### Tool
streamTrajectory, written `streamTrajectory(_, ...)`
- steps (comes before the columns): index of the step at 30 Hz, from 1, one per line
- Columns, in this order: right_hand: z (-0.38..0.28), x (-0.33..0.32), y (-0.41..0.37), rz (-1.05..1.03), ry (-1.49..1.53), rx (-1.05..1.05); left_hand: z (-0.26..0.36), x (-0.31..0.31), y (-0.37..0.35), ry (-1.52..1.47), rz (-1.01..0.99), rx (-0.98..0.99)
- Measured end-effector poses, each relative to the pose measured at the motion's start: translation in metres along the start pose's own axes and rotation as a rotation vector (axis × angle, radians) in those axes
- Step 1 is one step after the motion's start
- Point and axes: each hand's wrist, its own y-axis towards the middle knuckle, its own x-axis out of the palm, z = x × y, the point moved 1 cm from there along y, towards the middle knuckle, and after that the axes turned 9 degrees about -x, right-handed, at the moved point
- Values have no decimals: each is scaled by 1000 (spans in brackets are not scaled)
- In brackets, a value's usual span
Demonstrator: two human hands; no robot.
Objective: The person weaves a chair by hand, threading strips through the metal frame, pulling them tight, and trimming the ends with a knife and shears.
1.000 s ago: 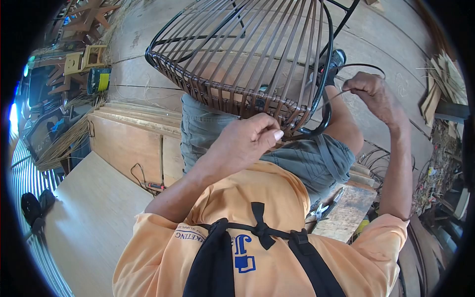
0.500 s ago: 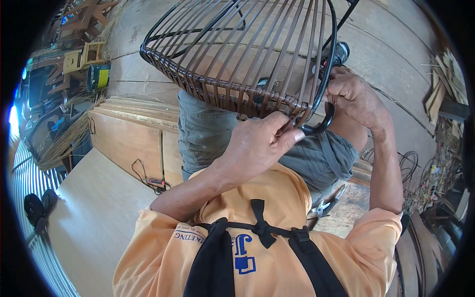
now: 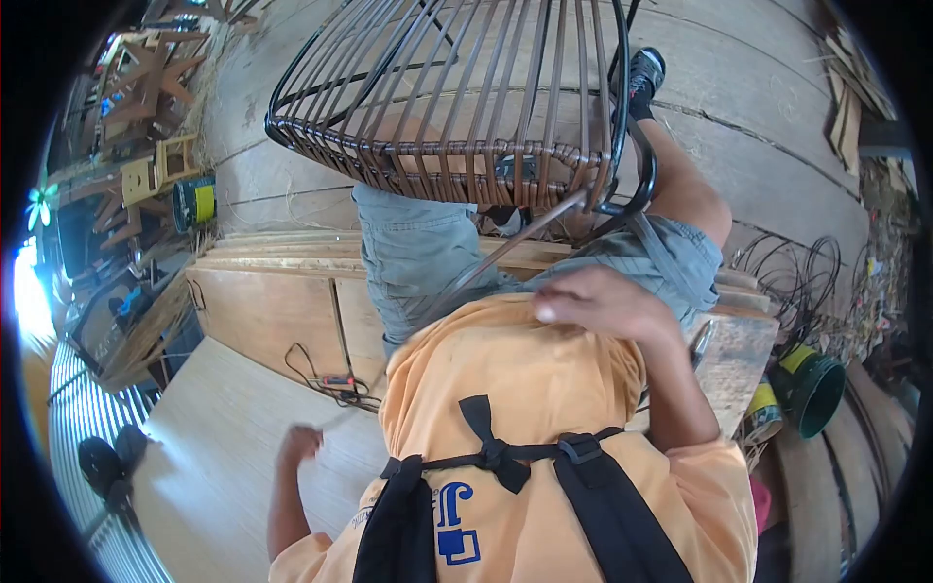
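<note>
A curved black frame strung with brown strips, resembling a seat or basket, stands in front of my knees. Its near edge is wrapped and woven. From its right corner a long loose brown strip runs down to the left across my lap, blurred by motion. My left hand is far out to the left, low over the pale board, closed at the strip's far end. My right hand hovers at my belly, below the frame's corner, fingers stretched out and holding nothing visible.
A pale board lies at my left, with a red-handled tool and cord by its edge. Dark buckets and coiled strands are at the right. Wooden stools stand at the far left.
Both hands have left the frame's right corner. My left hand swung far down and left, drawing the strip out; my right hand dropped towards my belly. My view shifted slightly.
</note>
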Motion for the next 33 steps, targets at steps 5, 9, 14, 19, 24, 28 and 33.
streamTrajectory(5,-17,48,39,653,931,-523,20,-37,-38,-591,-798,-971)
streamTrajectory(9,-38,45,14,680,1086,-391,-32,-31,47,-101,-26,-667)
streamTrajectory(14,-36,50,-7,982,848,-345,123,-400,86,-1766,632,293)
streamTrajectory(19,-29,44,-14,1034,718,-253,253,-482,165,-2021,-422,960)
streamTrajectory(24,-35,44,-14,1092,656,-255,279,-507,195,-2215,-633,1268)
streamTrajectory(28,-38,42,-7,1144,634,-251,279,-508,195,-2299,-603,1212)
streamTrajectory(33,-38,38,1,1190,614,-267,281,-508,185,-2358,-499,1187)
